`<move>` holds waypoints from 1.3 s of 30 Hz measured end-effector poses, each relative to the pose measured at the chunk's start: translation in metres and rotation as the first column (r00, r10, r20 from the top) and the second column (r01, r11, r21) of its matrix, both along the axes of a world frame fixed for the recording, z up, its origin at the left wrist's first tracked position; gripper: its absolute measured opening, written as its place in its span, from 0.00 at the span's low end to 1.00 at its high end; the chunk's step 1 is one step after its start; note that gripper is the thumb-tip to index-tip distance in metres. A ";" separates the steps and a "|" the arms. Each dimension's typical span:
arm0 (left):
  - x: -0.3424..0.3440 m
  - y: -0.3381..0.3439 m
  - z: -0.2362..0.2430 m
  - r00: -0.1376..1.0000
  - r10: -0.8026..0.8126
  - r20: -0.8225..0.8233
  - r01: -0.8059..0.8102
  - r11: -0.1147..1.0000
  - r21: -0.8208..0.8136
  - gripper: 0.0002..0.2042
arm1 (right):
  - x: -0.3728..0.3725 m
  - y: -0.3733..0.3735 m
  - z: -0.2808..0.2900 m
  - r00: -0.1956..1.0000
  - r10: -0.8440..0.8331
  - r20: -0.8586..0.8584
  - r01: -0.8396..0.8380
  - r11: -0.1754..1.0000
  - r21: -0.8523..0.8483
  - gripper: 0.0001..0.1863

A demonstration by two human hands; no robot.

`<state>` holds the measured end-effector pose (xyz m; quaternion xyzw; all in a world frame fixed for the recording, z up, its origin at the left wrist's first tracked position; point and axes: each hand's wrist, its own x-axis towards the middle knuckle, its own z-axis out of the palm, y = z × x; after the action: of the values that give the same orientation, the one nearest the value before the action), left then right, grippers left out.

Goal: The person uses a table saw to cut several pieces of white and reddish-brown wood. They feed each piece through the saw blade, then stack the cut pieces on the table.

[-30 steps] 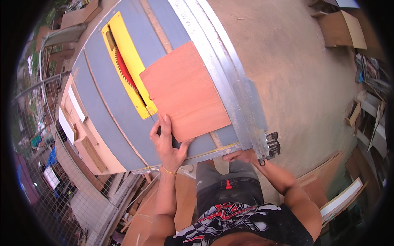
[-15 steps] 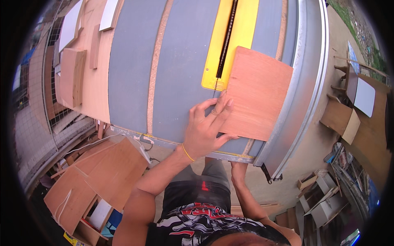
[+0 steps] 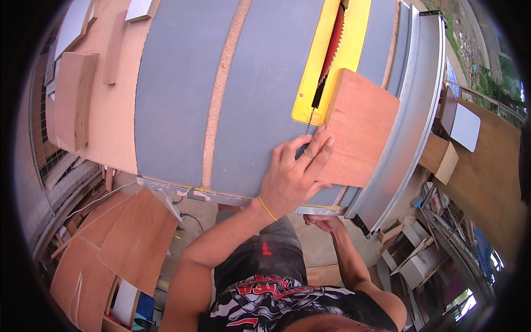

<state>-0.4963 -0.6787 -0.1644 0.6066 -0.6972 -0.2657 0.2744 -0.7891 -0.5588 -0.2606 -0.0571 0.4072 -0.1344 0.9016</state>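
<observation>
A square reddish plywood board lies flat on the grey table saw top, between the blade slot and the metal rip fence. My left hand holds its near left corner, fingertips along the left edge and thumb against the near edge. Just beyond those fingertips, a red toothed saw blade shows in the slot of the yellow throat plate. My right hand is below the table's front edge, fingers curled; what they grip is hidden.
Wood blocks and white-faced pieces rest on a pale board at left. Plywood sheets are stacked below on the left. At right stand a brown panel and a pile of cabinet parts.
My view has shifted, so the saw and board sit slightly further right. More of the red blade shows in the slot. My left hand stays on the board; more of my right hand shows under the edge.
</observation>
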 end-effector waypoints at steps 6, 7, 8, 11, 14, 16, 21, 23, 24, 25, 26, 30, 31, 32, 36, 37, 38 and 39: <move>0.004 -0.003 0.000 0.999 -0.007 -0.041 0.007 1.000 0.003 0.51 | 0.011 0.021 0.003 0.960 -0.170 -0.224 0.154 0.984 -0.086 0.17; 0.003 -0.003 0.000 0.999 0.002 -0.049 -0.002 1.000 0.000 0.51 | 0.013 0.026 0.003 0.935 -0.178 -0.306 0.148 0.982 -0.119 0.16; 0.002 -0.004 0.000 0.998 0.012 -0.059 -0.012 1.000 -0.005 0.51 | 0.016 0.029 0.006 0.903 -0.188 -0.387 0.138 0.978 -0.154 0.15; 0.002 -0.003 -0.002 0.996 0.023 -0.084 -0.025 0.999 -0.027 0.51 | 0.036 0.029 0.016 0.667 -0.210 -0.715 0.033 0.967 -0.253 0.14; 0.003 -0.006 -0.002 0.995 0.027 -0.094 -0.033 0.998 -0.060 0.51 | 0.070 0.019 0.022 0.400 -0.373 -0.837 -0.136 0.879 -0.457 0.17; 0.003 -0.006 -0.001 0.995 0.021 -0.093 -0.025 0.999 -0.048 0.51 | 0.069 0.020 0.020 0.387 -0.360 -0.849 -0.201 0.866 -0.459 0.18; 0.004 -0.005 -0.001 0.997 0.009 -0.083 -0.011 0.999 -0.032 0.51 | 0.009 0.017 0.029 0.767 0.047 -0.639 -0.148 0.983 -0.105 0.23; 0.004 -0.006 0.000 0.997 0.010 -0.078 -0.014 0.999 -0.045 0.51 | -0.013 0.017 0.009 0.908 -0.020 -0.419 -0.013 0.997 -0.076 0.24; 0.004 -0.005 -0.001 0.997 0.009 -0.079 -0.012 0.999 -0.040 0.51 | -0.013 0.011 0.003 0.952 -0.059 -0.299 0.047 0.998 -0.048 0.25; 0.004 -0.005 -0.001 0.997 0.009 -0.081 -0.012 0.999 -0.036 0.50 | -0.009 0.009 -0.002 0.985 -0.095 -0.147 0.088 0.995 -0.054 0.25; 0.006 -0.005 -0.001 0.997 0.012 -0.080 -0.015 0.999 -0.039 0.50 | 0.006 -0.001 -0.004 0.992 -0.127 0.014 0.127 0.990 -0.060 0.25; 0.008 -0.005 0.000 0.997 -0.012 -0.078 0.010 0.999 -0.034 0.50 | -0.007 0.005 -0.009 0.991 -0.090 0.097 0.086 0.995 0.047 0.20; 0.009 -0.005 0.001 0.997 -0.015 -0.082 0.013 1.000 -0.022 0.50 | -0.009 0.012 -0.008 0.996 -0.083 0.044 0.082 0.996 0.027 0.19; 0.009 -0.006 0.002 0.996 -0.020 -0.089 0.019 1.000 -0.016 0.50 | -0.006 0.013 -0.004 0.997 -0.079 -0.011 0.079 0.997 0.000 0.17; 0.008 -0.006 0.000 0.993 -0.007 -0.119 0.004 1.000 -0.026 0.51 | 0.002 0.007 0.007 0.985 -0.050 -0.166 0.042 0.998 -0.051 0.13; 0.008 -0.004 -0.002 0.992 -0.006 -0.125 0.004 1.000 -0.024 0.51 | 0.001 0.011 0.008 0.983 -0.058 -0.173 0.052 0.998 -0.038 0.12; 0.008 -0.005 -0.003 0.991 -0.006 -0.131 0.002 1.000 -0.027 0.51 | 0.000 0.013 0.007 0.981 -0.066 -0.180 0.062 0.998 -0.031 0.11; 0.008 -0.005 -0.004 0.990 -0.003 -0.140 0.000 1.000 -0.024 0.51 | 0.000 0.015 0.007 0.980 -0.075 -0.187 0.072 0.997 -0.024 0.11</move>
<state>-0.4885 -0.6839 -0.1681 0.5826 -0.6800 -0.2993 0.3297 -0.7894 -0.5441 -0.2534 -0.0622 0.4909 -0.1650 0.8532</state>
